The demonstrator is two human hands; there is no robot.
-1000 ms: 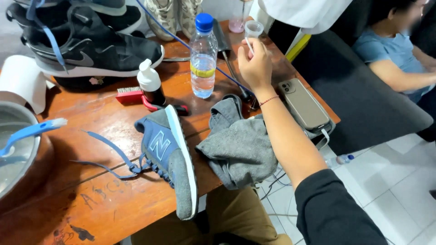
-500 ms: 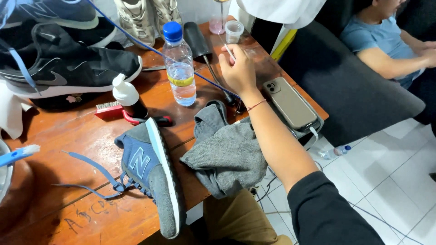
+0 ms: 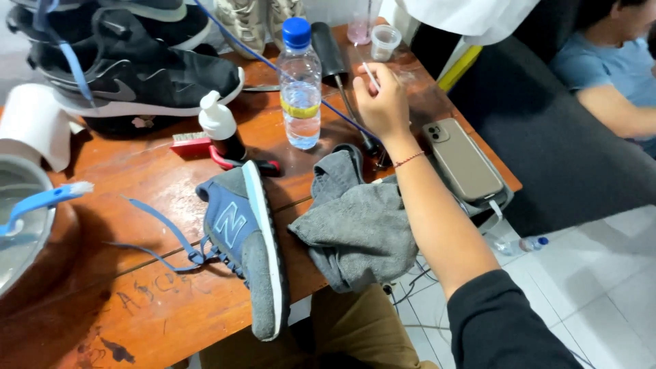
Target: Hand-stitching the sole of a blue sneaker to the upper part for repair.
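Now the right hand (image 3: 384, 102) reaches toward the table's (image 3: 171, 301) far edge, its grip pinching a thin white stick (image 3: 370, 74) between the fingertips. A water bottle (image 3: 299, 85) stands just left of the hand, a phone (image 3: 463, 158) lies to its right near the table's right edge, and a small clear cup (image 3: 385, 41) sits beyond. A grey cloth (image 3: 355, 225) lies under the forearm, a blue sneaker (image 3: 246, 246) beside it at the near edge. The left hand is out of view.

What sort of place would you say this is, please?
Probably an informal shoe-cleaning spot in a home or small shop. A worn wooden table holds a blue sneaker with loose laces, black sneakers, a grey cloth, a blue brush over a metal basin.
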